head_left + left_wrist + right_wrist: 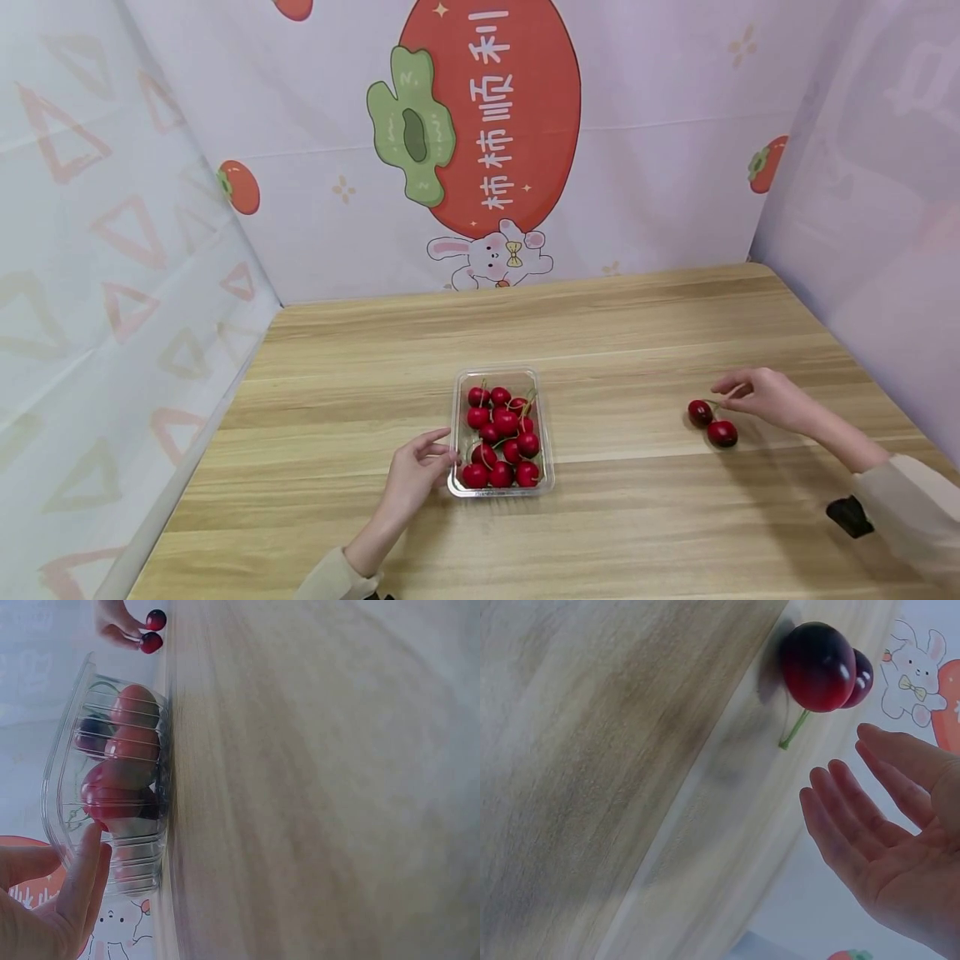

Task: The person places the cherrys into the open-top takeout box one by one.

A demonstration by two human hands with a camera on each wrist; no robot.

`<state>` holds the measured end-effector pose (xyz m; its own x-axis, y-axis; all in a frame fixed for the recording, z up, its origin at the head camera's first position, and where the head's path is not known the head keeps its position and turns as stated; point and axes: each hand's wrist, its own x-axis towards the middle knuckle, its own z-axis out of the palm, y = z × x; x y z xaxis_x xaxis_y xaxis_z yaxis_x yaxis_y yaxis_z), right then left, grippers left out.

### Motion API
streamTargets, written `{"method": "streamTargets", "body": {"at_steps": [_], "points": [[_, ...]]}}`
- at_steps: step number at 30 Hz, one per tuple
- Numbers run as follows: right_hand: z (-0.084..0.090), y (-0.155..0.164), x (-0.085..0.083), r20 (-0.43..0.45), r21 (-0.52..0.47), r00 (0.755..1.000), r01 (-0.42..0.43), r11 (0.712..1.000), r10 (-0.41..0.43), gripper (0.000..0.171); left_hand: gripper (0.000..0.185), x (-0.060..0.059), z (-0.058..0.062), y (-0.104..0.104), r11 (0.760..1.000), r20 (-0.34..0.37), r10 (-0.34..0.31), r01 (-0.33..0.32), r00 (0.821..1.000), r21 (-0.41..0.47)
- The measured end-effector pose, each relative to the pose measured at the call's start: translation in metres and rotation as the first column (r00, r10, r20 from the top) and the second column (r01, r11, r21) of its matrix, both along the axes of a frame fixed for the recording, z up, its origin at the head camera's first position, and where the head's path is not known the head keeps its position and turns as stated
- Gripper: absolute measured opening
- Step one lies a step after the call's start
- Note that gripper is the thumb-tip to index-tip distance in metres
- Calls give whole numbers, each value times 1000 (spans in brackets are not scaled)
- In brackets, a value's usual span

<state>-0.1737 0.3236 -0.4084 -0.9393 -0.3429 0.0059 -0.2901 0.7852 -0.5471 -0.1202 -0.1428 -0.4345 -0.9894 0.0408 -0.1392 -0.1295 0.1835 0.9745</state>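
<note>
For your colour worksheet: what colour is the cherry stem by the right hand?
Green; the stem shows best in the right wrist view.

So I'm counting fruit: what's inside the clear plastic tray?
The clear plastic tray holds red cherries with stems, about a dozen showing. They are piled, so any underneath are hidden. The left hand touches its side.

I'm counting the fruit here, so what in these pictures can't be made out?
- Red cherries in the clear plastic tray: head view, piled up, lower ones hidden.
- Same tray: left wrist view, ribbed wall blurs the fruit.
- Two loose dark red cherries: right wrist view, the near one covers the other.
</note>
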Motion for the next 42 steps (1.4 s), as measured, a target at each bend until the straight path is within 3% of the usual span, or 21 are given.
{"method": "streamTargets", "body": {"at_steps": [9,17,42], "points": [[-8,4,-6,37,3,999,-21,1000,21,17,42,1,2,0,1000,3,-1,1,1000,-2],[-16,7,-11,19,0,998,-61,998,61,15,42,1,1,0,1000,10,-2,1,1000,13],[-25,-1,-21,20,124,1000,-19,992,17,7,42,0,3,1,1000,15,2,-2,1000,8]]}}
